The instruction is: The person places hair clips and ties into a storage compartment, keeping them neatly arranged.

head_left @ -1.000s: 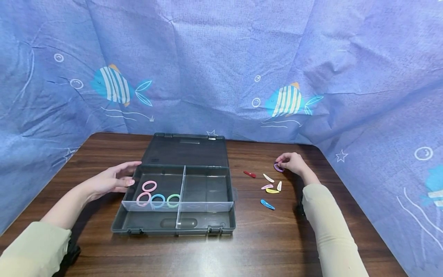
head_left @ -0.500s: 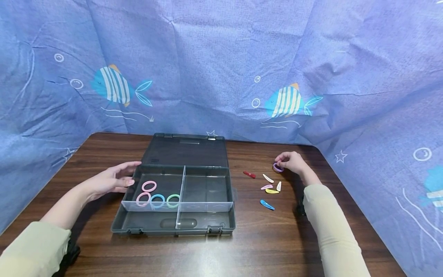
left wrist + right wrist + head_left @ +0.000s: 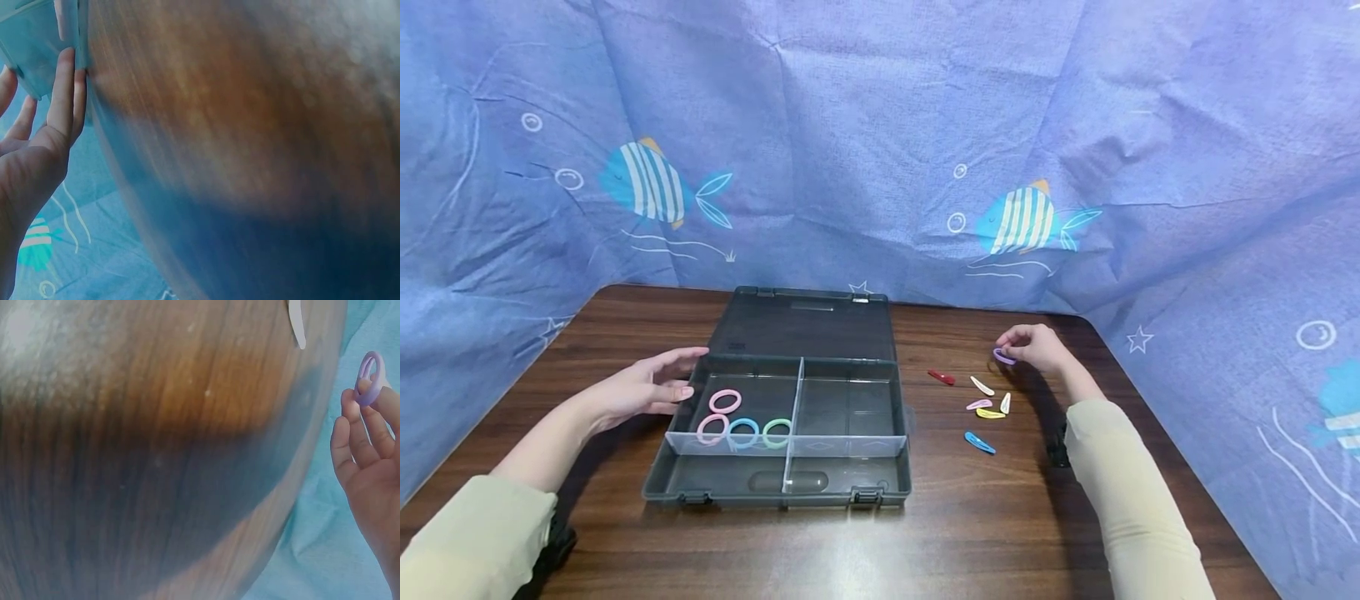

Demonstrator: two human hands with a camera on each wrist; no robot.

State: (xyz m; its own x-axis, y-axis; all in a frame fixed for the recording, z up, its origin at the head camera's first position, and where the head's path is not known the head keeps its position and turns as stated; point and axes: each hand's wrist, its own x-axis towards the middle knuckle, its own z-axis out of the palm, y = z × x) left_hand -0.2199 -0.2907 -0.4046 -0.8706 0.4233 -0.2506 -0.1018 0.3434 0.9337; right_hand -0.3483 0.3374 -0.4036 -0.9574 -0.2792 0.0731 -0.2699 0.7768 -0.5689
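In the head view my right hand [image 3: 1036,347] pinches a purple hair tie [image 3: 1003,357] between thumb and fingertips at the far right of the table. The right wrist view shows the same hair tie [image 3: 369,380] tilted on edge at the fingertips. My left hand [image 3: 640,390] rests its thumb and fingertips against the left side of a dark, see-through divided box [image 3: 778,498]. Its fingers look nearly straight in the left wrist view. Two pink hair ties [image 3: 725,402], a blue one [image 3: 743,433] and a green one [image 3: 777,433] lie in the box's back left compartment.
The box's lid [image 3: 808,325] lies back behind it. Between box and right hand are a red hair clip [image 3: 942,377], a blue clip [image 3: 980,442], a yellow clip [image 3: 990,413], a pink clip [image 3: 979,405] and white clips [image 3: 982,386]. A fish-print cloth [image 3: 865,150] hangs behind.
My right hand has lifted the purple hair tie slightly, and the tie has tilted. The left hand stays at the box's side. The head view has shifted a little.
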